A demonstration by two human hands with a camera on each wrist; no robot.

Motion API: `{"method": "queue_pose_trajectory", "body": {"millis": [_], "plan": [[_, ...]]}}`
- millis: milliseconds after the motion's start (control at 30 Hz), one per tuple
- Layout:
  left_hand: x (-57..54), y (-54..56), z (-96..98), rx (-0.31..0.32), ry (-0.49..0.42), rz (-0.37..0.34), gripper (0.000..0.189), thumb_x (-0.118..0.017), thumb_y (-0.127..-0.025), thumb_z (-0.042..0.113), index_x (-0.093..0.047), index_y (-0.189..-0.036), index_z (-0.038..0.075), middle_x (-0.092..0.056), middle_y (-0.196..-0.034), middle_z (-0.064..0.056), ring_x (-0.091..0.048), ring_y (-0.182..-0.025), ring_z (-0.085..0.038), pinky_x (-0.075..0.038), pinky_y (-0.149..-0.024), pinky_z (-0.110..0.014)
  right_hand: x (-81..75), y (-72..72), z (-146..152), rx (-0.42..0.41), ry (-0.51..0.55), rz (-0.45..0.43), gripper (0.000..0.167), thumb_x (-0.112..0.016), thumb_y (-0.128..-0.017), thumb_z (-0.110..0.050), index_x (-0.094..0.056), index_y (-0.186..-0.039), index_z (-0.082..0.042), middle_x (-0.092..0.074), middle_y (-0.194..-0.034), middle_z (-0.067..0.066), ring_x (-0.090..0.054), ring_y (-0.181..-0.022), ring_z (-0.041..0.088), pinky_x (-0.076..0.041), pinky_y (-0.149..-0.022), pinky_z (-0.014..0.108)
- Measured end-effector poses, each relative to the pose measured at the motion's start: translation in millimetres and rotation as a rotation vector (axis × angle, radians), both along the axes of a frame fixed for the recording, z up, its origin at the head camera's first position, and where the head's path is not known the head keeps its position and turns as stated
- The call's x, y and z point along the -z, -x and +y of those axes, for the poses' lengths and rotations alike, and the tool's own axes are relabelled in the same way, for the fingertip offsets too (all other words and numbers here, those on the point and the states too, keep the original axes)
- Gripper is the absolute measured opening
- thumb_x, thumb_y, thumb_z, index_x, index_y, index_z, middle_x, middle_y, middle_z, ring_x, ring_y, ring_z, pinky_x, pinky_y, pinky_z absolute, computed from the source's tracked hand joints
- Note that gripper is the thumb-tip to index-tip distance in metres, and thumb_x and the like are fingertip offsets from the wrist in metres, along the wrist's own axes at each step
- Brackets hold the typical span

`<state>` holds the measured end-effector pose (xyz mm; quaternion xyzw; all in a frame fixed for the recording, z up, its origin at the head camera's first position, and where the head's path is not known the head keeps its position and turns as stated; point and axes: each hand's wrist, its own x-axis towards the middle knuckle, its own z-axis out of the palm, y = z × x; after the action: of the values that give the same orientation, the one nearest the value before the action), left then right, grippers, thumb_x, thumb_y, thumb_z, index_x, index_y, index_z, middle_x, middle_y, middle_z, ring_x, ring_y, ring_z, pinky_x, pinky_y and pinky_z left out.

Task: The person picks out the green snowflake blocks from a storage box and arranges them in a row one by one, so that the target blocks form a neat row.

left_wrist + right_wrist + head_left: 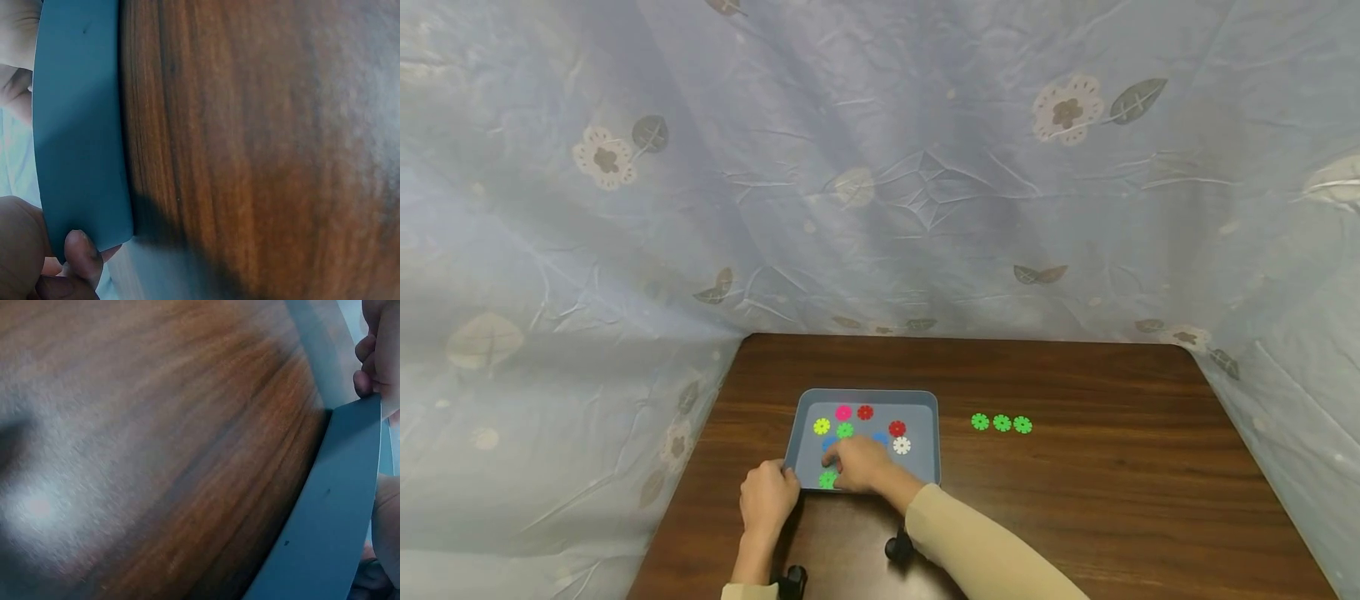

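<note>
A grey-blue tray (865, 398) on the table holds several notched, snowflake-like plastic discs in different colours. My left hand (768, 500) grips the tray's near left corner, thumb over the rim; in the left wrist view its fingertips (82, 253) press the outer wall. Over the tray's near part, my right hand (859, 463) reaches in with bent fingers, thumb and index apart. A green disc (827, 480) lies right by its thumb, and a blue disc (830, 444) is partly covered by the hand. The tray wall (325, 506) hides most of its fingers in the right wrist view.
Inside the tray, a yellow disc (822, 427), a pink disc (843, 412), another green disc (845, 430) and a white disc (902, 446) lie beyond the right hand. Three green discs (1002, 423) form a row on the wooden table (1105, 467), right of the tray. A patterned curtain (880, 208) encloses the table.
</note>
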<state>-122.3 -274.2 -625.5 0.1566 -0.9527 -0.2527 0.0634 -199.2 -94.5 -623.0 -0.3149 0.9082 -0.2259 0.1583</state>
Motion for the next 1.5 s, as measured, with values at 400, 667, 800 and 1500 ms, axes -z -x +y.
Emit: {"method": "queue_pose_trajectory", "body": {"millis": [400, 667, 800, 1500], "plan": [[0.0, 0.9, 6.0, 0.012, -0.001, -0.007, 0.031, -0.062, -0.092, 0.007, -0.052, -0.062, 0.01, -0.052, -0.062, -0.009, -0.048, -0.058, -0.026, -0.04, -0.049, -0.044, -5.1, 3.8, 2, -0.116, -0.127, 0.019, 0.028, -0.086, -0.084, -0.024, -0.08, -0.112, -0.029, -0.072, -0.102, -0.016, -0.065, -0.09, 0.004, -0.052, -0.07, 0.025], [-0.2, 1.8, 8.4, 0.003, -0.003, -0.011, 0.038, -0.061, -0.091, 0.007, -0.043, -0.059, 0.013, -0.043, -0.059, -0.005, -0.041, -0.057, -0.025, -0.035, -0.048, -0.04, -6.1, 6.4, 9, -0.069, -0.038, 0.001, 0.019, -0.086, -0.078, -0.017, -0.071, -0.089, -0.023, -0.06, -0.078, -0.015, -0.056, -0.072, 0.002, -0.047, -0.064, 0.022], [-0.2, 1.7, 8.1, 0.004, -0.005, -0.016, 0.029, -0.061, -0.092, 0.008, -0.055, -0.063, 0.007, -0.052, -0.062, -0.01, -0.047, -0.058, -0.027, -0.039, -0.049, -0.043, -8.1, 6.3, 16, -0.03, 0.044, -0.057, 0.015, -0.084, -0.082, -0.018, -0.069, -0.084, -0.021, -0.058, -0.071, -0.016, -0.054, -0.067, 0.0, -0.046, -0.061, 0.021], [-0.8, -1.1, 0.9, 0.008, 0.001, 0.007, 0.024, -0.061, -0.092, 0.006, -0.077, -0.104, -0.006, -0.072, -0.093, -0.028, -0.066, -0.068, -0.037, -0.052, -0.054, -0.055, -30.4, 36.3, 118, 0.339, 0.276, 0.03, 0.008, -0.079, -0.091, -0.028, -0.075, -0.091, -0.021, -0.069, -0.082, -0.011, -0.059, -0.066, 0.007, -0.048, -0.057, 0.032]]}}
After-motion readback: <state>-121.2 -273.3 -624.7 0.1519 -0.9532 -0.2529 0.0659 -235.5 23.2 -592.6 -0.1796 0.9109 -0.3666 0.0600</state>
